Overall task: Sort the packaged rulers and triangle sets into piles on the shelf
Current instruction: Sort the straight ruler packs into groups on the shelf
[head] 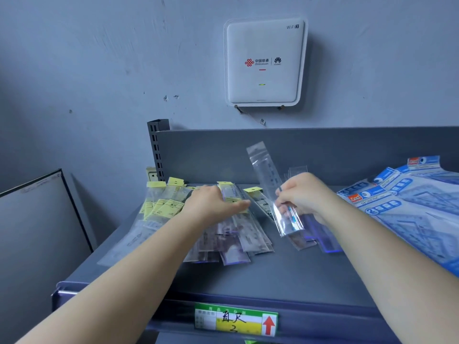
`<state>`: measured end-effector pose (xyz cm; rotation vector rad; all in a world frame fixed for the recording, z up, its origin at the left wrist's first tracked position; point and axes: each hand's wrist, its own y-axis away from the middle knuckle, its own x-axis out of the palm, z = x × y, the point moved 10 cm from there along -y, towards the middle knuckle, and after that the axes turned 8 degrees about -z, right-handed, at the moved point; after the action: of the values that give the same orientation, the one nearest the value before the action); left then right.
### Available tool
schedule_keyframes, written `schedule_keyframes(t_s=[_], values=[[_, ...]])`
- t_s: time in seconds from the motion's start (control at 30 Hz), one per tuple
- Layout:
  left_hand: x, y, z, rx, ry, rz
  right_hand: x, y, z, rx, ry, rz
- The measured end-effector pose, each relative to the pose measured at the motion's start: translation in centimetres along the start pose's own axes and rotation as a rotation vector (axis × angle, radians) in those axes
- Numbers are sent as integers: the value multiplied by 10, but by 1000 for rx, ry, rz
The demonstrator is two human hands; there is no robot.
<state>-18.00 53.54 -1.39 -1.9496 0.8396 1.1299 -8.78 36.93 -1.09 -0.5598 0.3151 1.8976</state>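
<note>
On the grey shelf (pixel 285 276) lie several packaged rulers. A pile with yellow header cards (pixel 161 207) sits at the left, and a pile with purplish rulers (pixel 231 242) fills the middle. My left hand (pixel 213 204) rests flat on the middle pile, fingers straight. My right hand (pixel 305 197) pinches a clear-sleeved ruler (pixel 270 175), lifted and tilted above a small pile of clear packets (pixel 310 239). Blue packaged triangle sets (pixel 407 204) are stacked at the right.
A perforated shelf upright (pixel 156 150) stands at the back left corner, with the shelf's back panel (pixel 323 155) behind the piles. A white WiFi box (pixel 264 63) hangs on the wall. A price label (pixel 236 320) marks the front edge. A framed board (pixel 37 219) leans at the left.
</note>
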Motion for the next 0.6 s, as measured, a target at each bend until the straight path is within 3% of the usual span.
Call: schedule_keyframes(t_s=[0.1, 0.37, 0.43, 0.53, 0.6], values=[[5, 0, -5, 47, -204, 10, -25, 0, -1, 11, -123, -49], [5, -8, 13, -48, 47, 68, -72, -3, -24, 73, -146, -91], [3, -9, 16, -74, 99, 67, -75, -3, -30, 81, -22, -108], [0, -10, 21, -123, 183, 41, -82, -8, -30, 10, 365, -205], [-1, -10, 25, -145, 250, 22, -79, -4, -18, -72, 452, -269]])
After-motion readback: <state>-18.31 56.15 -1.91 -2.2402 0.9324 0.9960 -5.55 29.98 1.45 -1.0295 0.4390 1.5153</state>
